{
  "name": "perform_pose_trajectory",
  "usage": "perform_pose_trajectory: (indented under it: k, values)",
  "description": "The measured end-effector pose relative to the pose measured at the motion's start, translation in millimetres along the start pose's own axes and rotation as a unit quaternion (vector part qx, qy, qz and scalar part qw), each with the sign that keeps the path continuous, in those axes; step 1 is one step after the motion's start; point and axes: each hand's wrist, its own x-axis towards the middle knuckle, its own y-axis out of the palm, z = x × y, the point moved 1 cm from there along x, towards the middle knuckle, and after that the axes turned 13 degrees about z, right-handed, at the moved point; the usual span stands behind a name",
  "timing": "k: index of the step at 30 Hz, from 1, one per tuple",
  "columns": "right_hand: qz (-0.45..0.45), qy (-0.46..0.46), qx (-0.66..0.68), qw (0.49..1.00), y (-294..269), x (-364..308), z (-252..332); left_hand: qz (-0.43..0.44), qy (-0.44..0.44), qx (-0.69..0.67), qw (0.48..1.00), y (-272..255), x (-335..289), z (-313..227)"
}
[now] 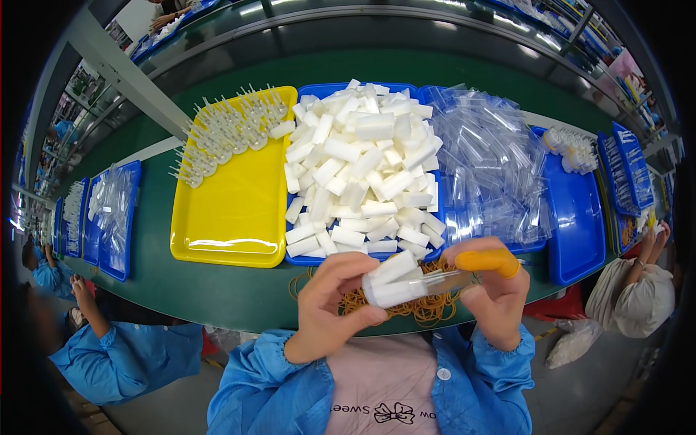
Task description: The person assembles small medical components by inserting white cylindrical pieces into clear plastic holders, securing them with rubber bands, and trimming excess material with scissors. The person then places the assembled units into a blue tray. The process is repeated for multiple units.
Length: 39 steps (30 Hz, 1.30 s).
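Note:
Between my two hands, above the near edge of the table, is a clear plastic part (444,282) with white foam blocks (395,281) against it. My left hand (330,297) is closed on the foam end, thumb below and fingers above. My right hand (494,290) wears an orange finger cot (489,262) and pinches the narrow clear end between thumb and fingers. Whether the foam sits inside the clear part or beside it, I cannot tell. Orange-brown rubber bands (428,310) lie on the table just under both hands.
A blue tray ahead is heaped with white foam blocks (362,156). Left of it, a yellow tray (232,217) carries clear thin-stemmed parts (228,130). Clear plastic sleeves (489,167) fill a tray to the right, beside another blue tray (576,225). Co-workers sit at both sides.

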Motion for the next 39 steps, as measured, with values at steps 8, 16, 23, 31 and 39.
perform_pose_trajectory:
  k: [8, 16, 23, 31, 39]
  values:
    - [-0.03, 0.013, -0.066, 0.997, -7, 4, -7, 0.007, -0.024, -0.001, 1.0, -7, 0, 9]
    - [-0.05, 0.03, 0.057, 0.997, 3, 2, -5, 0.013, -0.097, -0.186, 0.978, -2, 10, -3]
    - [-0.02, 0.027, -0.004, 0.999, 17, -6, -9, 0.05, -0.036, -0.104, 0.993, 0, 5, 5]
    - [0.017, 0.016, -0.064, 0.998, 8, -1, -12, 0.024, -0.031, -0.105, 0.994, -3, 4, 14]
    - [0.042, 0.085, -0.536, 0.839, -35, 19, -42, -0.019, -0.036, -0.153, 0.987, -13, 7, 3]
